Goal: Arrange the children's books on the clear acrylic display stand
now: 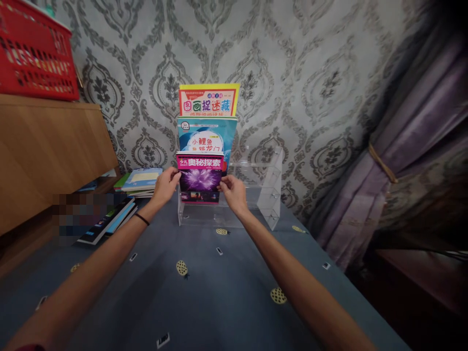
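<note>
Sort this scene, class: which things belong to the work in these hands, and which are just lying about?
In the work:
left hand and right hand, holding the purple book by its sides
teal book and yellow-edged book behind it
clear rack

Lying about:
red basket
book pile, untouched
dark book nearby

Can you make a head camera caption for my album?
Left hand and right hand hold a purple book at a clear rack, blue book and yellow-edged book behind.
</note>
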A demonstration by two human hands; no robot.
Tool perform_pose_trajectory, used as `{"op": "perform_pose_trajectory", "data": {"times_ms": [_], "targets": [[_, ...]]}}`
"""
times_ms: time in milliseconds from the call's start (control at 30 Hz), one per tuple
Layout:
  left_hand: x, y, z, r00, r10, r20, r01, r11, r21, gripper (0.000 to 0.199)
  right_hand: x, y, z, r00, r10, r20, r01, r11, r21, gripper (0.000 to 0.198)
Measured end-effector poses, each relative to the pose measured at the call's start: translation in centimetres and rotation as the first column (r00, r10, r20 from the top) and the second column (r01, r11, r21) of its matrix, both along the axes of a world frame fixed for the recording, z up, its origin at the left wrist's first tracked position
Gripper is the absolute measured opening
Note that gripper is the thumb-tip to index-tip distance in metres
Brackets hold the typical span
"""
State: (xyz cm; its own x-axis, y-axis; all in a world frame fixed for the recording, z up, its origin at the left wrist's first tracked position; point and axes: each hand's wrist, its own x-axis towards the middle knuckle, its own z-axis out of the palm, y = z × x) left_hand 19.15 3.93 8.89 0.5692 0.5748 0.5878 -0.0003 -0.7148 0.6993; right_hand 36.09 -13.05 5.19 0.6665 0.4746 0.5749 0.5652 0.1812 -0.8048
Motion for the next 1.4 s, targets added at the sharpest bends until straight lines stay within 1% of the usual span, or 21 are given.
{"op": "perform_pose_trajectory", "data": {"times_ms": [267, 467, 600, 767, 967, 1267, 1400], "targets": [[-0.2, -0.1, 0.3, 1.0, -0.002, -0.012, 0.002, 1.0, 0.013, 0.017, 0.3, 0.0, -0.3, 0.999, -0.027, 0.027, 0.028, 0.999, -0.039, 0.007], [-0.5, 0.0, 0.5, 1.0, -0.001, -0.027, 0.001, 1.0, 0.013, 0.017, 0.5, -0.9, 0.2, 0.986, -0.114, 0.124, 0.127, 0.987, -0.101, 0.014], [-0.8, 0.0, 0.6, 0.999, -0.003, -0.035, 0.004, 1.0, 0.015, 0.017, 0.2, -1.4, 0.6, 0.974, -0.138, 0.178, 0.163, 0.978, -0.13, 0.018], [-0.9, -0.3, 0.7, 0.999, -0.012, -0.041, 0.013, 1.0, 0.02, 0.02, -0.2, -1.7, 0.7, 0.966, -0.154, 0.206, 0.186, 0.972, -0.145, 0.02], [-0.8, -0.4, 0.7, 0.999, -0.026, -0.046, 0.028, 0.999, 0.037, 0.02, -0.5, -2.0, 0.6, 0.96, -0.157, 0.23, 0.193, 0.971, -0.142, 0.019], [-1.0, -0.5, 0.4, 0.998, -0.024, -0.055, 0.031, 0.991, 0.128, 0.022, -0.8, -2.4, 0.2, 0.958, -0.146, 0.249, 0.181, 0.976, -0.123, 0.019], [-1.2, -0.6, 0.4, 0.997, -0.016, -0.073, 0.029, 0.981, 0.192, 0.022, -1.0, -2.5, 0.2, 0.956, -0.144, 0.255, 0.175, 0.979, -0.105, 0.018]]}}
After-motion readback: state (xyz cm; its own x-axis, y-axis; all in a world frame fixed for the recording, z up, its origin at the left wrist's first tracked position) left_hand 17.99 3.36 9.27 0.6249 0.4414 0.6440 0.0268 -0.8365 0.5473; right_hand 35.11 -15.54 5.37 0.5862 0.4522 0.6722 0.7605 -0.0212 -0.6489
